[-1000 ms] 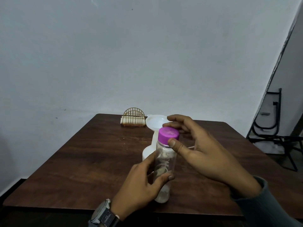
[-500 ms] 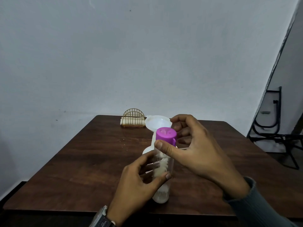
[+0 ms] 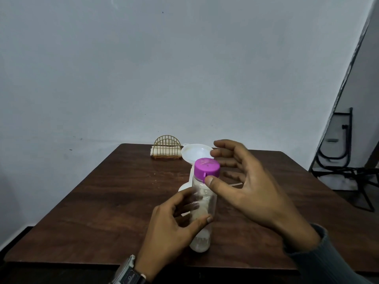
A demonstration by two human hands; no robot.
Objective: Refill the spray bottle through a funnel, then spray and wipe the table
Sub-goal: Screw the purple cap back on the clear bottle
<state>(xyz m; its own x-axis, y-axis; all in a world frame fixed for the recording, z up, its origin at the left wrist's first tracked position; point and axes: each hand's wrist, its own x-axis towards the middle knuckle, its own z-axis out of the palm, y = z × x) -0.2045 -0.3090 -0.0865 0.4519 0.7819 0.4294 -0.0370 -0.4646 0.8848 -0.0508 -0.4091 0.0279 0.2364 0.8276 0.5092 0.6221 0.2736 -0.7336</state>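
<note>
A clear plastic bottle (image 3: 202, 238) with a purple cap (image 3: 206, 170) stands near the front edge of the brown table (image 3: 106, 201). My left hand (image 3: 174, 224) grips the bottle's body. My right hand (image 3: 244, 183) has its thumb tip against the lower edge of the cap, the other fingers spread apart behind it. Right behind the bottle stands the white spray bottle (image 3: 183, 186), mostly hidden, with a white funnel (image 3: 195, 153) sitting in its neck.
A gold wire holder with folded cloth (image 3: 166, 149) stands at the table's far edge by the wall. A thin white straw-like piece (image 3: 235, 184) lies behind my right hand. Black metal chair frames (image 3: 344, 160) stand to the right of the table.
My right hand has loosened from around the purple cap; its fingers have spread and only the thumb stays on the cap's edge. The left hand keeps its grip on the bottle.
</note>
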